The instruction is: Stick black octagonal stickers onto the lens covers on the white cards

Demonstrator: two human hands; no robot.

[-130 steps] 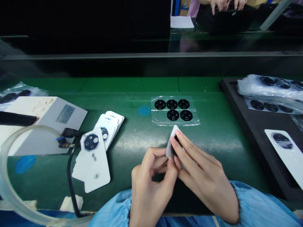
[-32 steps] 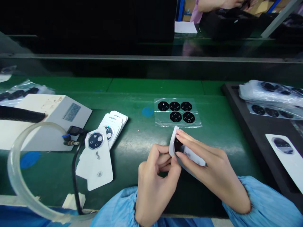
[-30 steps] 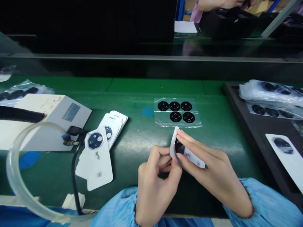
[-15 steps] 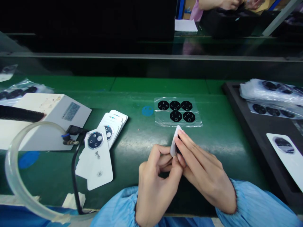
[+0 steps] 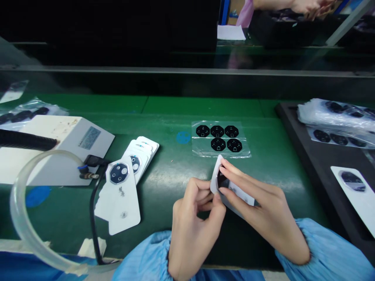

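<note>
Between my hands a white phone-back-shaped panel [image 5: 243, 196] is tilted over the green table, with a dark octagonal camera patch [image 5: 223, 181] at its upper end. My left hand [image 5: 195, 226] pinches the panel's left edge between thumb and fingers. My right hand [image 5: 263, 203] grips it from the right, fingertips along the top edge and thumb beside the dark patch. Just beyond lies a clear sheet [image 5: 202, 147] with several black octagonal stickers [image 5: 217, 131]. To the left, similar white panels [image 5: 124, 199] with octagonal camera patches are fanned in a pile.
A white machine housing [image 5: 67, 156] with a clear hose [image 5: 17, 210] and black cable [image 5: 93, 218] occupies the left. At right, a black tray [image 5: 310, 164] bears bagged stickers [image 5: 319, 111] and another white panel [image 5: 356, 197]. A co-worker's hands [image 5: 313, 7] show across the bench.
My right hand has shifted right and spread from the panel's face, exposing the dark patch and the panel's white lower part. My left hand keeps its pinch. The co-worker's hands have moved.
</note>
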